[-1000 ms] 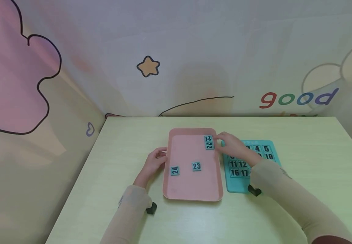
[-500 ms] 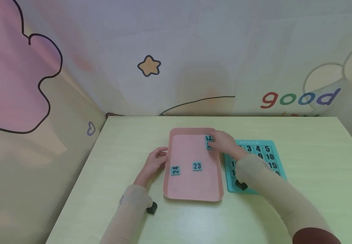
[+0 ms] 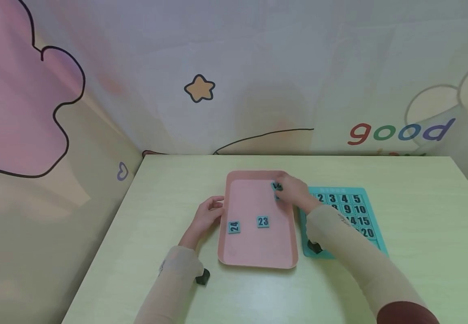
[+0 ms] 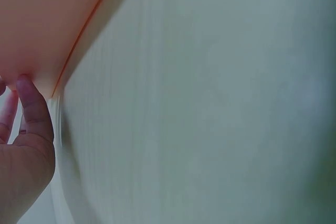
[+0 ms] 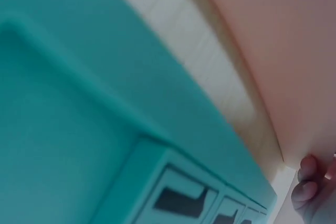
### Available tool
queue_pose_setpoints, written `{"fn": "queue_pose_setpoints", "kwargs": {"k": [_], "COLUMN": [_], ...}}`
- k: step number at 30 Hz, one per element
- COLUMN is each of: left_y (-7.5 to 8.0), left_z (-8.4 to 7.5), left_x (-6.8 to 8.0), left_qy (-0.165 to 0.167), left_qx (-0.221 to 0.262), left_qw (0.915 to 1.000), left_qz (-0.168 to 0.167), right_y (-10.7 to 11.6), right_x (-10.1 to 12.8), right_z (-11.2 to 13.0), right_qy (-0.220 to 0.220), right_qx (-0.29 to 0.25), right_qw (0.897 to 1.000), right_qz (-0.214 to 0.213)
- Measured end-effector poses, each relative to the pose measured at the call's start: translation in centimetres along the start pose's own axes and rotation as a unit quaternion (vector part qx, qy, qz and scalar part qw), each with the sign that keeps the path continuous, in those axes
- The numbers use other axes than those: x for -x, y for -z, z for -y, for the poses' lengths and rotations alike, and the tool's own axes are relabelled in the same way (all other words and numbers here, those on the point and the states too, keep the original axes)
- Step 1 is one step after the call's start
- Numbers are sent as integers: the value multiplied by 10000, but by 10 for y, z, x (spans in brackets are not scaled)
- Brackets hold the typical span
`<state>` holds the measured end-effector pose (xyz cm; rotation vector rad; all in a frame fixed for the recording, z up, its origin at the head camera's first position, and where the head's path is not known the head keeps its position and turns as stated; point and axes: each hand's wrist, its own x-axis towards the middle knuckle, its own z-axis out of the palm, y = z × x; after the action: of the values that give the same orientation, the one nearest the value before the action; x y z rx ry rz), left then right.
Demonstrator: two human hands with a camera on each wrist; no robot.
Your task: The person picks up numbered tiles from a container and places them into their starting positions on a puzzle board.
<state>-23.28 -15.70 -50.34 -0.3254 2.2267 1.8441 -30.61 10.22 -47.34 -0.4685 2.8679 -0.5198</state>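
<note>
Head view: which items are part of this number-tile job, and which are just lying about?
In use: right hand on the far-corner tiles; left hand at the pink tray; tile 23; tile 24; teal number board.
Lying about: table; cartoon backdrop.

Head view: high, behind person, faces forward and down; whole table (image 3: 400, 189), pink tray (image 3: 254, 256), teal number board (image 3: 373, 240) and wall in frame, mid-distance. Left wrist view: very near tabletop, looks along the tray's outer wall (image 4: 47, 19), left hand (image 4: 21, 150) at frame edge. Right wrist view: very near, blurred, over board (image 5: 68, 129) and tray edge (image 5: 283, 51). All three share tray.
</note>
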Motion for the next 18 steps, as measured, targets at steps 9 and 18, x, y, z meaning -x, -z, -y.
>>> {"fn": "queue_pose_setpoints", "kwargs": {"k": [9, 18], "left_y": [-1, 0], "left_z": [1, 0], "left_x": [-1, -1], "left_qy": [36, 15], "left_qx": [-40, -86], "left_qw": [10000, 10000], "left_qz": [49, -2], "right_y": [2, 8], "right_x": [9, 20], "right_z": [-3, -3], "right_qy": [581, 1088], "right_qx": [311, 736], "right_qw": [9976, 9911], "right_qz": [187, 225]}}
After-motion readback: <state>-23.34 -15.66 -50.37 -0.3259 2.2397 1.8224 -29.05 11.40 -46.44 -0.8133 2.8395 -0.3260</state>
